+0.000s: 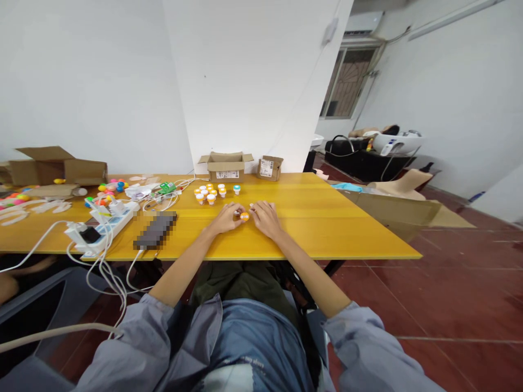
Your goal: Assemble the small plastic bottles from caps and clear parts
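My left hand (227,219) is over the wooden table, its thumb and fingers closed on a small round orange-and-white piece (244,216). Close by on the other side, my right hand (266,219) has its fingers curled together, fingertips near that piece. A small whitish bit shows at its fingertips, too small to name. Beyond my left hand stands a cluster of small white-topped pieces with orange-yellow rims (211,198). A similar piece with a teal rim (237,189) stands just right of the cluster.
Two open cardboard boxes, a wider one (227,166) and a smaller one (269,168), stand by the wall. To the left lie a dark phone-like slab (156,231), a power strip (108,228) with white cables, and colourful toys (110,188). A large carton (379,212) is right of the table.
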The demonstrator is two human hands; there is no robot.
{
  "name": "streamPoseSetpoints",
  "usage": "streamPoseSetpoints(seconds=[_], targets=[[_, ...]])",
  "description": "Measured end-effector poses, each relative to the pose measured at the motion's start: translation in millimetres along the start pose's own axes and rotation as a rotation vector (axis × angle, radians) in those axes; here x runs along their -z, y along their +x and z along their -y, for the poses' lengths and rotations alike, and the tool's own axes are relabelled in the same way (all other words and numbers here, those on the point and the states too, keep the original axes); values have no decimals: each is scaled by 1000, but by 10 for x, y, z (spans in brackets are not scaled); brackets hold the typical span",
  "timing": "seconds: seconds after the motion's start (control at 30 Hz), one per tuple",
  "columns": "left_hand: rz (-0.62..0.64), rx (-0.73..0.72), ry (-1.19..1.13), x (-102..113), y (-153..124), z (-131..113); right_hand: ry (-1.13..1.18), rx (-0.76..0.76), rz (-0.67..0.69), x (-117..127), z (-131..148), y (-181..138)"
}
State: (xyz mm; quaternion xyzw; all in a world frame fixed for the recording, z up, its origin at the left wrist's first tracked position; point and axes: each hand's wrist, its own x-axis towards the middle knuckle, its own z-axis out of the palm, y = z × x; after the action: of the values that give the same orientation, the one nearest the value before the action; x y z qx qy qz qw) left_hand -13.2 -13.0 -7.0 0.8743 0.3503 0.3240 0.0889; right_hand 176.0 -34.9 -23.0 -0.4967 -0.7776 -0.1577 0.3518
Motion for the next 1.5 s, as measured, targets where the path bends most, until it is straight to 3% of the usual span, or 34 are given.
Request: streamPoseSetpoints(seconds=[0.23, 0.4, 0.93, 1.3, 1.5], targets=[[33, 38, -35, 19, 4, -48, -31, -240, -95, 44, -52, 16], [77, 77, 6, 37, -3, -80, -34, -338, -76, -3, -105, -4], [138, 105, 59, 47, -13, -93, -73, -432, -34, -83, -200, -43], [164, 112, 49, 57, -7, -124, -47, -401, -24, -123, -209, -53], [153, 120, 47, 65, -4, -107, -12, -343, -100, -149, -247, -75]])
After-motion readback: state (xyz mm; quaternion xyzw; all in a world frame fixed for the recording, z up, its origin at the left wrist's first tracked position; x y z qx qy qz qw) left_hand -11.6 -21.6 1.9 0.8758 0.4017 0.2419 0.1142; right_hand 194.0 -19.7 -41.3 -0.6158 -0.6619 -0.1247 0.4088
